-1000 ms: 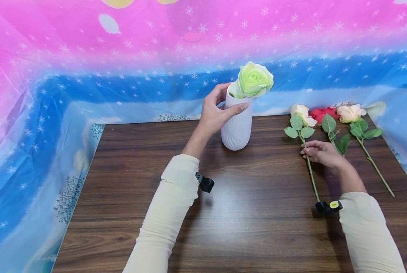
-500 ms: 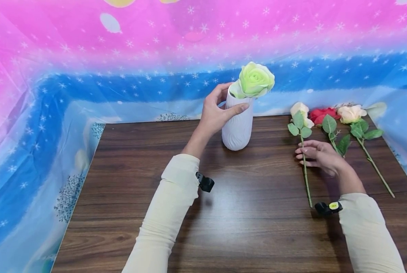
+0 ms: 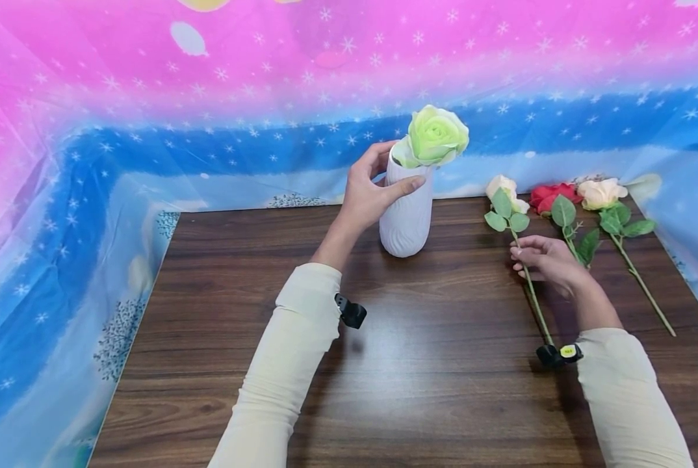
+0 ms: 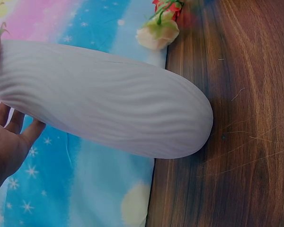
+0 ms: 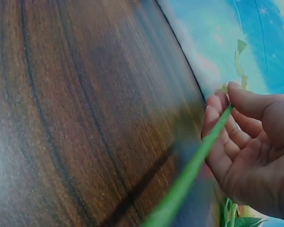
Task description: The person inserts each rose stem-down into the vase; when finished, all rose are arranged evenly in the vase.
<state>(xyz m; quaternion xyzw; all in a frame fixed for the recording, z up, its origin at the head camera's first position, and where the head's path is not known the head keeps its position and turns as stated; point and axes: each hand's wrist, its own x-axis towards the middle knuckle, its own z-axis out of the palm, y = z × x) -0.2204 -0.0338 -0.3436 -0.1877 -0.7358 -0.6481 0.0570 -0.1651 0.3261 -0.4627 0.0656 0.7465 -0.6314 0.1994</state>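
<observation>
In the head view my left hand (image 3: 369, 192) grips the upper part of a white vase (image 3: 406, 221), its thumb across the near side. The vase stands on the table, and its wavy ribbed wall fills much of the left wrist view. A pale green artificial rose (image 3: 439, 136) stands in it, the bloom above the rim and the stem hidden. My right hand (image 3: 550, 263) pinches the green stem of a cream rose (image 3: 499, 188) between thumb and fingers. That rose is right of the vase, apart from it; the stem (image 5: 189, 170) crosses the right wrist view.
A red rose (image 3: 552, 197) and a peach rose (image 3: 602, 194) lie on the dark wooden table (image 3: 255, 312) at the back right. Behind the table hangs a pink and blue snowflake cloth (image 3: 238, 149), meeting its far edge.
The cream rose has shifted slightly left, and its stem swung left and then back right. My right fingers, spread half a second ago, have drawn together at the stem. The left hand and vase stay put.
</observation>
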